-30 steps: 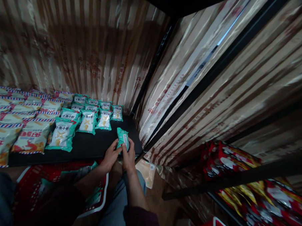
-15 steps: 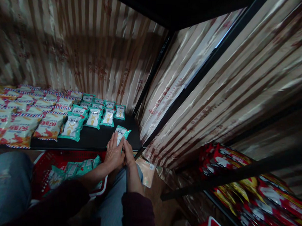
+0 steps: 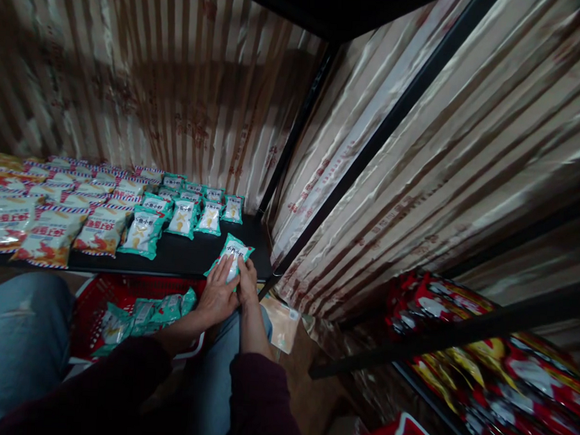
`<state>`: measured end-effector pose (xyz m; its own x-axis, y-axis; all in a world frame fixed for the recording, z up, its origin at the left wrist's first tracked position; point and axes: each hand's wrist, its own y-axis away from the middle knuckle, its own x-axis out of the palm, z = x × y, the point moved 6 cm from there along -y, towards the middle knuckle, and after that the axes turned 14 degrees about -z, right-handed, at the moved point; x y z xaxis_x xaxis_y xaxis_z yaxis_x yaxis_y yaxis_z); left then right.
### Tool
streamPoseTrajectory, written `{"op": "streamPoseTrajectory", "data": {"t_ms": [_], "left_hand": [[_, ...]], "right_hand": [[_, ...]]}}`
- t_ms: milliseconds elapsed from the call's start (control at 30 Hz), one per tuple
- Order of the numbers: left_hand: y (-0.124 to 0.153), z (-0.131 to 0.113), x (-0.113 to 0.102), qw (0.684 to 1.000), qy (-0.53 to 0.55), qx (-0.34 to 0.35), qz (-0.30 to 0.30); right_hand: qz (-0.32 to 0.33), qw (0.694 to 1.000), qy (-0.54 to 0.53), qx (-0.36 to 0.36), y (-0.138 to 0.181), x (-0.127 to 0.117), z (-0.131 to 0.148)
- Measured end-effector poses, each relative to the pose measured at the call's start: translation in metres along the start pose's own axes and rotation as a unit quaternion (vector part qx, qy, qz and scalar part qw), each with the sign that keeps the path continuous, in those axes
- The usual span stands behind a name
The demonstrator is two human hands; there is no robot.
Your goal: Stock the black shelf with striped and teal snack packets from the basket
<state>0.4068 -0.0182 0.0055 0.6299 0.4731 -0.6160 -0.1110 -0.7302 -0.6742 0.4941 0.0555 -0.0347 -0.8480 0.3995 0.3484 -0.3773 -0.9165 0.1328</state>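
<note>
A teal and white snack bag [image 3: 238, 248] is between my two hands at the front right end of the black shelf [image 3: 177, 252]. My left hand [image 3: 218, 292] presses its fingers over the lower front of the bag. My right hand [image 3: 247, 280] grips the bag's right edge, with its thumb close to my left fingers. Part of the bag's lower half is hidden by the fingers. Behind it on the shelf stand several matching teal snack bags [image 3: 183, 217] in short rows, apart from the one I hold.
Orange and white snack bags [image 3: 53, 233] fill the shelf's left side. A red basket [image 3: 85, 311] with several teal bags [image 3: 168, 309] sits below, between my knees. A black post [image 3: 369, 160] rises at right. Red snack packs [image 3: 528, 375] lie on a lower right rack.
More of the held bag's front and left edge shows, and my left fingers are spread further over it. The view has shifted slightly, so the shelf appears a little higher.
</note>
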Motion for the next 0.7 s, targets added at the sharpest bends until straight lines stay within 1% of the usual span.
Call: {"op": "streamPoseTrajectory", "data": {"t_ms": [67, 133, 233, 300, 400, 500, 600, 633, 700], "left_hand": [[0.004, 0.005, -0.002, 1.0, 0.023, 0.0, -0.013], [0.009, 0.013, -0.003, 0.998, 0.043, -0.023, -0.039], [0.015, 0.024, -0.002, 0.992, 0.051, -0.092, -0.068], [0.016, 0.028, 0.001, 0.987, 0.057, -0.137, -0.066], [0.01, 0.029, 0.003, 0.977, 0.094, -0.179, -0.069], [0.004, 0.036, 0.006, 0.955, 0.132, -0.251, -0.081], [0.002, 0.048, 0.013, 0.926, 0.165, -0.334, -0.066], [0.001, 0.051, 0.015, 0.917, 0.173, -0.353, -0.061], [0.0, 0.057, 0.018, 0.906, 0.179, -0.379, -0.061]], "right_hand": [[-0.027, 1.0, 0.014, -0.007, -0.003, -0.002, -0.002], [-0.042, 0.999, 0.025, -0.011, -0.006, -0.003, -0.005], [-0.052, 0.997, 0.045, -0.028, -0.008, -0.006, -0.006], [-0.055, 0.995, 0.064, -0.045, -0.008, -0.01, -0.003], [-0.07, 0.99, 0.099, -0.079, -0.008, -0.019, 0.004], [-0.078, 0.977, 0.155, -0.125, -0.004, -0.024, 0.013], [-0.078, 0.954, 0.233, -0.175, 0.003, -0.024, 0.022], [-0.081, 0.948, 0.248, -0.181, 0.004, -0.024, 0.023], [-0.083, 0.949, 0.25, -0.176, 0.005, -0.023, 0.024]]}}
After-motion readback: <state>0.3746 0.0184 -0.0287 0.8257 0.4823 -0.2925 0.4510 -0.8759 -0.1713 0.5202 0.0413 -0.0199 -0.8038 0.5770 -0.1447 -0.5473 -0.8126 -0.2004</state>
